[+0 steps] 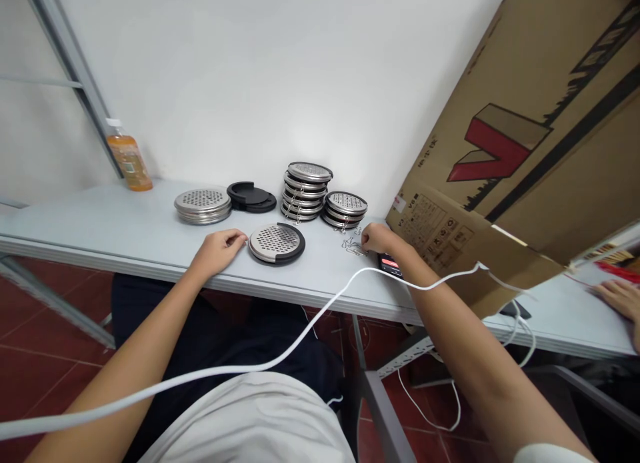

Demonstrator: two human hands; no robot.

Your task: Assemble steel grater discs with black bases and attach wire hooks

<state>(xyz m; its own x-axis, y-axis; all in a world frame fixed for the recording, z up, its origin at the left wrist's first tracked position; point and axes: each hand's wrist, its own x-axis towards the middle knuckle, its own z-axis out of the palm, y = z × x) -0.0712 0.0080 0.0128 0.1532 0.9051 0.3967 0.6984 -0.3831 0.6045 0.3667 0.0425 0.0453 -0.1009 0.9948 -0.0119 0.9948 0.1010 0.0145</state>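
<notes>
Silver metal, edged partly in black, makes up the round grater (pixel 277 243) lying flat near the middle of the bench (pixel 165 239). Just left of it is the left hand (pixel 220 251), fingers loosely bent; whether it grips anything I cannot tell. To the right, the right hand (pixel 379 239) is bent down beside loose wire clips (pixel 353 247), its grip hidden, near a phone (pixel 390 264). Farther back stand a tall clipped stack (pixel 305 191) and, right of it, a shorter stack (pixel 345 209).

Orange bottle (pixel 129 157), cardboard box (pixel 500 143), white cable (pixel 240 369)
</notes>
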